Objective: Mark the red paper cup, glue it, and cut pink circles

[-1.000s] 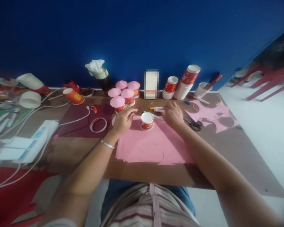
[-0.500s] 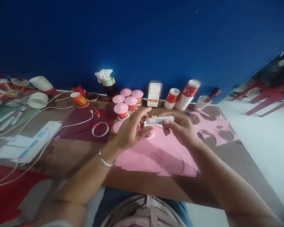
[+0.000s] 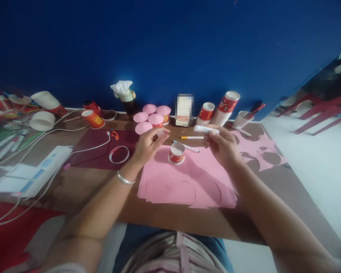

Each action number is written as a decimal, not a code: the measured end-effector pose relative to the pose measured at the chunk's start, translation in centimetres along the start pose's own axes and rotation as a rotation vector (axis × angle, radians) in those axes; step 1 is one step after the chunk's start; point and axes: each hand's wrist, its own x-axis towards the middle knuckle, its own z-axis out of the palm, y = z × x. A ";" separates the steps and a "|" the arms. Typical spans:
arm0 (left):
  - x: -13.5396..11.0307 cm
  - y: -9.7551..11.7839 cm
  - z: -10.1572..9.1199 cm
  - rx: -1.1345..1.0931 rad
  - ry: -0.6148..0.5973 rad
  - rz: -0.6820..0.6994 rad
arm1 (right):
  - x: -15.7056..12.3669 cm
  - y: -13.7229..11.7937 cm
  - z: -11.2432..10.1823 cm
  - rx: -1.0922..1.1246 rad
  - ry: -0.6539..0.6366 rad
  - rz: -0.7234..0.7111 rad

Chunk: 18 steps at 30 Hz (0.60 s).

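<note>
My right hand grips an uncapped white glue stick, its end pointing left above the pink paper sheets. Between the thumb and fingers of my left hand is a small translucent cap, apart from the stick. Below and between both hands, a short red-and-white paper cup piece stands on the pink sheets. Behind it lie a yellow marker and a white pen. Several red cups with pink paper cones are grouped behind my left hand.
A phone with a blurred screen stands by the wall. To its right are stacked paper cups, a pen cup and cut pink scraps. On the left are a power strip, cables and a white ring.
The cap has come off the glue stick. My left hand has moved left with the cap and my right hand slightly right, uncovering the cup piece and pens.
</note>
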 end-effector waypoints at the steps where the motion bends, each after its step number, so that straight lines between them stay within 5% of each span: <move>1: 0.7 -0.8 0.5 0.007 0.009 -0.014 | 0.6 0.6 -0.1 0.021 -0.001 0.024; 9: 3.8 -6.4 4.7 0.187 -0.376 -0.014 | 2.2 5.8 0.0 0.121 0.011 0.187; 18: 2.6 -8.7 5.8 0.175 -0.465 -0.013 | 1.6 6.9 -0.1 0.132 0.031 0.192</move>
